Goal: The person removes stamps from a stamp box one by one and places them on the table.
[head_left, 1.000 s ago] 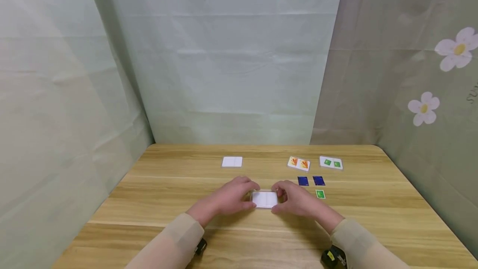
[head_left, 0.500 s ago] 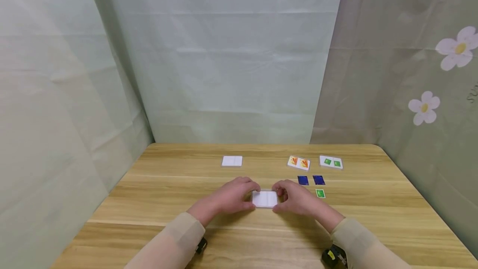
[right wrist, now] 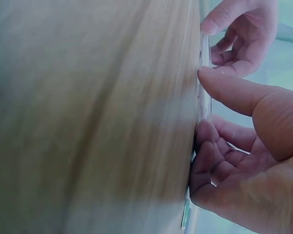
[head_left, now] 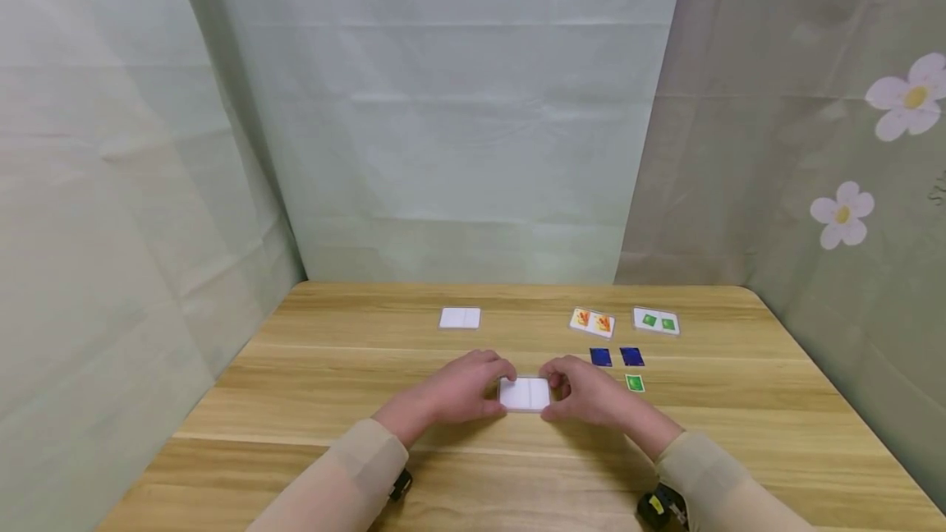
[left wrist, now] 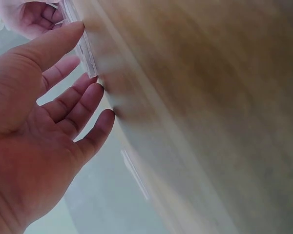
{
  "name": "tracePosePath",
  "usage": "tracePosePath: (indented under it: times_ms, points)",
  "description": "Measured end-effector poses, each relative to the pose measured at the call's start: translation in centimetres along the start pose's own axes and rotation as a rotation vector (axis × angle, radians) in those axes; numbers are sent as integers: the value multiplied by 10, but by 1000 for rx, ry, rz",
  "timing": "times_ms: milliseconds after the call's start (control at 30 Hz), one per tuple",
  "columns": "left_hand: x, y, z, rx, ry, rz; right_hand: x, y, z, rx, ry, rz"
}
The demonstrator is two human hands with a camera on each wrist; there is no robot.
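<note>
On the table just in front of me lies a white card in a clear plastic case [head_left: 525, 395], split by a line down its middle. My left hand [head_left: 461, 388] holds its left end between thumb and fingers. At the right end, my right hand [head_left: 587, 391] grips it the same way, with the thumb on the near edge and curled fingers at the far edge. The left wrist view shows layered clear edges on the case [left wrist: 85, 46]. Seen from the right wrist, the case [right wrist: 205, 97] lies flat, partly hidden by my right hand [right wrist: 254, 131].
Farther back lie a similar white card [head_left: 460, 318], a card with two orange pictures [head_left: 592, 323] and one with two green squares [head_left: 655, 321]. Two dark blue squares [head_left: 601, 357] and a green square [head_left: 635, 383] lie right of my right hand. Cloth curtains [head_left: 458, 121] surround the wooden table [head_left: 340, 401].
</note>
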State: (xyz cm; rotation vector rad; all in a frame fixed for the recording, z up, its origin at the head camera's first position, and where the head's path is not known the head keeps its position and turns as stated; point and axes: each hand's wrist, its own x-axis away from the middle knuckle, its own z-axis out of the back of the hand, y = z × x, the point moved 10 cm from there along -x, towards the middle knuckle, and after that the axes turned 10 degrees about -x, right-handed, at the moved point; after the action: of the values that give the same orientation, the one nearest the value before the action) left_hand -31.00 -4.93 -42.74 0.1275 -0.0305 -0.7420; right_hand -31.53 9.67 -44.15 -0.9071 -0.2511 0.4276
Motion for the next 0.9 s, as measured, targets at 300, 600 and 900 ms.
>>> tracePosePath:
  times_ms: [300,600,900]
  points:
    - [0,0,0,-3,-4,7,0,1,-1,-7,-4,-3]
    - [-1,-1,0,-1,-9,18,-3,4,-1,8,5,-18]
    - [8,6,5,-55,19,32,12,-8,-3,104,-7,-1]
